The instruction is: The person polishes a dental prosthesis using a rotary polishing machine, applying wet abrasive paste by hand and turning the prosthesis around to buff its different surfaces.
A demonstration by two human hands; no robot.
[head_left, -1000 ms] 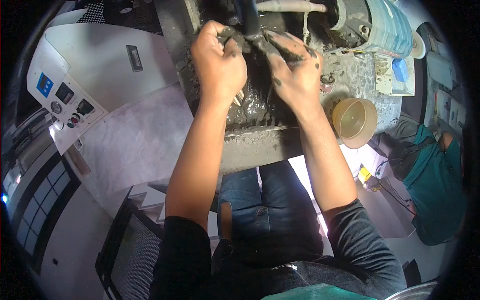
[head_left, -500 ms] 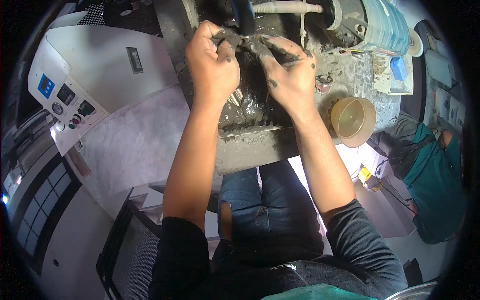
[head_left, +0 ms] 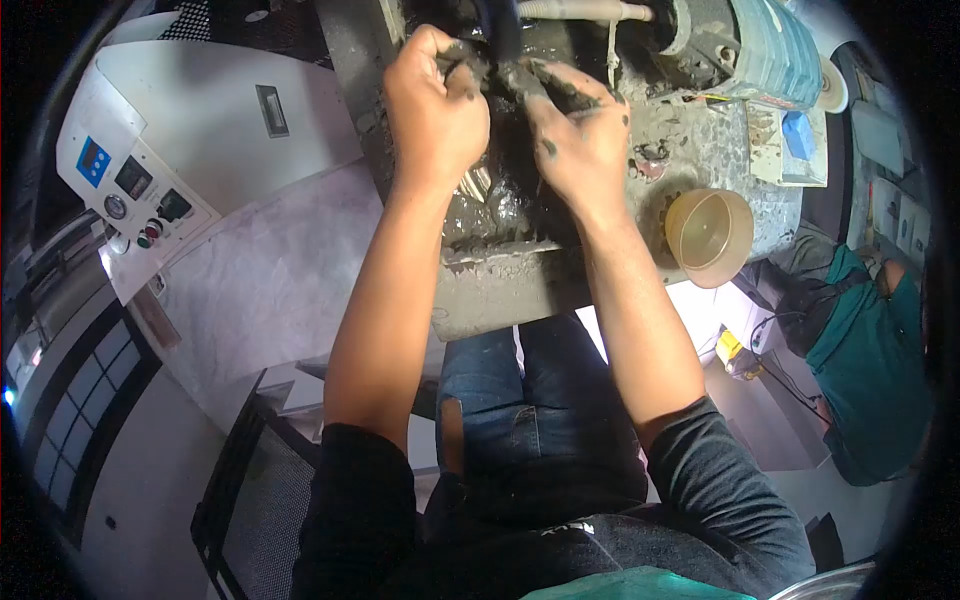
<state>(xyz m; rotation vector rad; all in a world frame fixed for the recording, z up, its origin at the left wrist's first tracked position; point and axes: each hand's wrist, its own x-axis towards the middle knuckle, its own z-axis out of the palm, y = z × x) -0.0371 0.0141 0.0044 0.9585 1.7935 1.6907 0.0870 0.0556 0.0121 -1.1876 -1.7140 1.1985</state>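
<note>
Muddy left hand [head_left: 438, 112] and right hand [head_left: 582, 138], close before a dark wheel-like part [head_left: 502, 28].
Fingers are curled; what they grasp, I cannot tell. The part lies just beyond both hands, about equally near, its long axis pointing forward; a pale shaft [head_left: 590, 10] is to its right.

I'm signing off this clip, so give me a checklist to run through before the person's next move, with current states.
1. Left hand up by the dark part: ok, fingers curled close to it.
2. Right hand working alongside: ok, fingertips near the left hand's.
3. Held piece visible: cannot tell; grime and shadow hide what lies between the fingertips.
4. Fingers well clear of the dark part: not ok, they sit right by it.
5. Dark part stopped: cannot tell, too shadowed.
6. Amber bowl apart from the right forearm: ok, a gap shows.
</note>
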